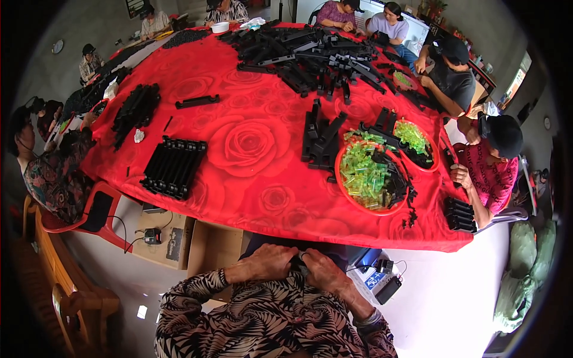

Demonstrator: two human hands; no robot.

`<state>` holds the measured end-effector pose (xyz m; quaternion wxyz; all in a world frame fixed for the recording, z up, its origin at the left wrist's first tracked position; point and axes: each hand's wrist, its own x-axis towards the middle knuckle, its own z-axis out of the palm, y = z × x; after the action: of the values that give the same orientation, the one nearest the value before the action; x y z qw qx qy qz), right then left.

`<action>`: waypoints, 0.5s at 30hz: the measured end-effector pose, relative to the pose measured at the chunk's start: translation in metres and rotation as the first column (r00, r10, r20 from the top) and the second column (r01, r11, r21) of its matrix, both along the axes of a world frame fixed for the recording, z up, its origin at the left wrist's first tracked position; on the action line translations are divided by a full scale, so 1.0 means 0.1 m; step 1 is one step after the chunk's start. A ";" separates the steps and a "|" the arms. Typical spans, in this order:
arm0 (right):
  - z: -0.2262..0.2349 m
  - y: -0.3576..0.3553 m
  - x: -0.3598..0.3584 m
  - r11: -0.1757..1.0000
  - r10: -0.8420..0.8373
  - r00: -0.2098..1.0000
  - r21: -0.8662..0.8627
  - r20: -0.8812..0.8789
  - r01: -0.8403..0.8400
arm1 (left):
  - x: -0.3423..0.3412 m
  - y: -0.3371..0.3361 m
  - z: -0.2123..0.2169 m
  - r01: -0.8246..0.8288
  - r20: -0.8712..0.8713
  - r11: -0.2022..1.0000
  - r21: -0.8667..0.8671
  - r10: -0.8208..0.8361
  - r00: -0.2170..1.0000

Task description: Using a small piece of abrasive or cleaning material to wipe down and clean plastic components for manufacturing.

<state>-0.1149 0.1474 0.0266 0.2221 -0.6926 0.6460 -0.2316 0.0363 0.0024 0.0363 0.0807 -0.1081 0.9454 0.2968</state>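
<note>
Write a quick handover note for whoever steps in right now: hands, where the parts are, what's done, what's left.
Left hand and right hand: pressed together below the table edge; whether they hold anything cannot be told.
Parts: neat row of black pieces at left on the red tablecloth; orange bowl of green clips at right; loose black pile at far side.
Done: one row stacked.
Left: the loose pile and clips.

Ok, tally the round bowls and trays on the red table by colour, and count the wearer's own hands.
Red trays of green pieces: 2, the near tray and the far tray
White bowl: 1
Hands, clasped below the table edge: 2, the left hand and the right hand
Total: 5
</note>
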 end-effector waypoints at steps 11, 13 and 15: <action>0.09 -0.08 -0.15 0.985 0.078 0.994 0.149 0.073 -0.088 | -0.05 -0.16 0.25 0.018 0.058 0.979 0.205 -0.030 0.998; 0.17 -0.08 -0.12 0.987 0.084 0.996 0.136 0.042 -0.089 | -0.03 -0.15 0.28 -0.045 0.088 0.976 0.211 0.027 0.996; 0.27 -0.07 -0.06 0.989 0.038 0.999 -0.142 0.034 -0.033 | 0.00 -0.14 0.27 -0.110 0.116 0.971 0.214 0.086 0.989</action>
<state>-0.1206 0.1407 0.0532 0.1883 -0.7137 0.6114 -0.2853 0.0359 -0.0117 0.0630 0.1276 -0.1606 0.8945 0.3971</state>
